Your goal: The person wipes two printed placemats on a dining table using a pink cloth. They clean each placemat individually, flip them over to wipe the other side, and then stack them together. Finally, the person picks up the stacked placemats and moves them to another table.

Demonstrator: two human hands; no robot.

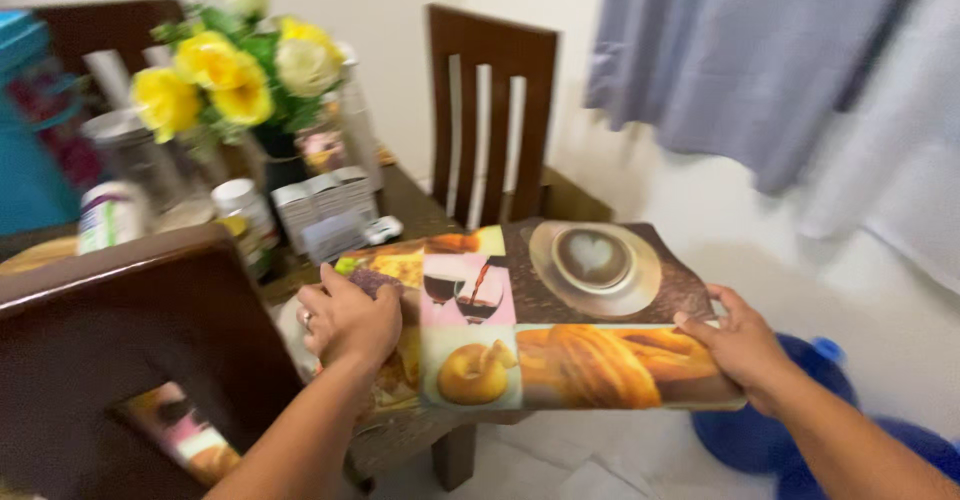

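A placemat (560, 320) printed with food and coffee pictures is held flat, partly over the corner of a dark wooden table (405, 200) and partly out beyond its edge. My left hand (350, 318) presses down on the mat's left part, fingers curled over it. My right hand (738, 340) grips the mat's right edge, thumb on top, out past the table over the floor.
A dark chair back (120, 340) stands close at the lower left, another chair (490, 110) at the table's far side. Yellow and white flowers (235, 55), jars (245, 210) and small boxes (325, 210) crowd the table. Blue water jugs (790, 430) sit on the floor; grey curtain (760, 50) hangs right.
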